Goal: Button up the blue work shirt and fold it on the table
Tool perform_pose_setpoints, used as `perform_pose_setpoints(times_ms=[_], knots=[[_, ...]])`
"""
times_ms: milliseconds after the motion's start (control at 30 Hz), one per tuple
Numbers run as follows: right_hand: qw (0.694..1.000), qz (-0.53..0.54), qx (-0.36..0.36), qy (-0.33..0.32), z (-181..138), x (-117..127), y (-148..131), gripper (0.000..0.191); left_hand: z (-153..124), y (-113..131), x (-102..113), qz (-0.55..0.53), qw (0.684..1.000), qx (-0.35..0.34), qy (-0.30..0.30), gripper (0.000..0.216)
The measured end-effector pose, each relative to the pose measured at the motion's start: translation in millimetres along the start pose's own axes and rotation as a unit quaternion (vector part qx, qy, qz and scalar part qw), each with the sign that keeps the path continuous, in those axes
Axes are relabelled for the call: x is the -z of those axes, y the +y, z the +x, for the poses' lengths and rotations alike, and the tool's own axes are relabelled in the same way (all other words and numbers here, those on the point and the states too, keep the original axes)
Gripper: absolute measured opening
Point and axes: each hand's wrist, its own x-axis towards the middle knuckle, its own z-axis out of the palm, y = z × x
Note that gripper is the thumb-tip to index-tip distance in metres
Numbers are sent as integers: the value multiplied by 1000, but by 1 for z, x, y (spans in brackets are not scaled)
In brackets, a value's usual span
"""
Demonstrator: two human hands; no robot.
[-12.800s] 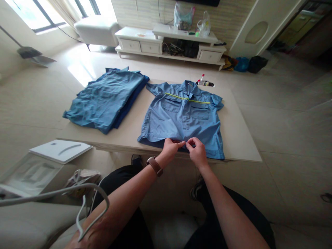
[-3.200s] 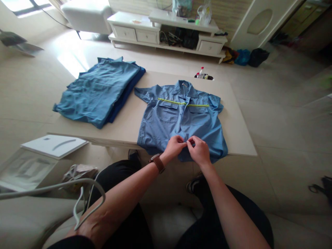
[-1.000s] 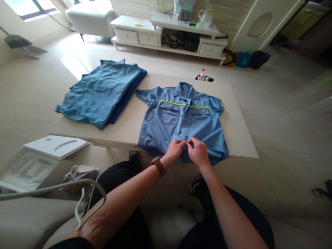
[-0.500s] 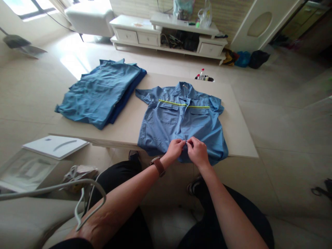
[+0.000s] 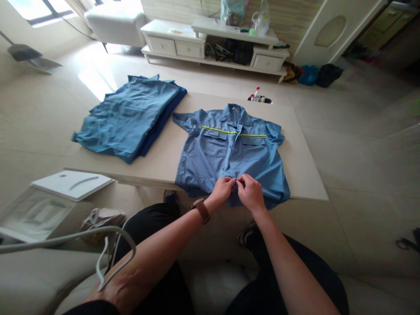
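A blue short-sleeved work shirt [image 5: 210,146] with a yellow-green chest stripe and two flap pockets lies front up on the table [image 5: 157,162]. Its lower hem hangs over the near edge. My left hand [image 5: 223,188] pinches the front placket low on the shirt, thumb and fingers together. Right beside it, my right hand [image 5: 250,191] grips the same strip of cloth, the fingertips of both hands nearly meeting. Whatever small part lies between the fingertips, such as a button, is too small to make out. A brown-strapped watch is on my left wrist.
A pile of blue garments [image 5: 127,116] covers the table's left end. Bottles with red caps [image 5: 257,92] stand beyond the far edge. At lower left are a white box [image 5: 72,184] and a grey cable [image 5: 78,231] passing by my left forearm. A TV cabinet [image 5: 173,46] lines the wall.
Both hands keep their pinch on the shirt placket, with hardly any movement of the fingers. The whole view has shifted slightly.
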Motion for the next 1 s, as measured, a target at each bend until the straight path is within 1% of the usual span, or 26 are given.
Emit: perform_pose_setpoints(times_ms=[1000], knots=[[1000, -3, 1, 0, -1, -3, 2, 16, 1, 0, -1, -4, 1000, 10, 3, 25]])
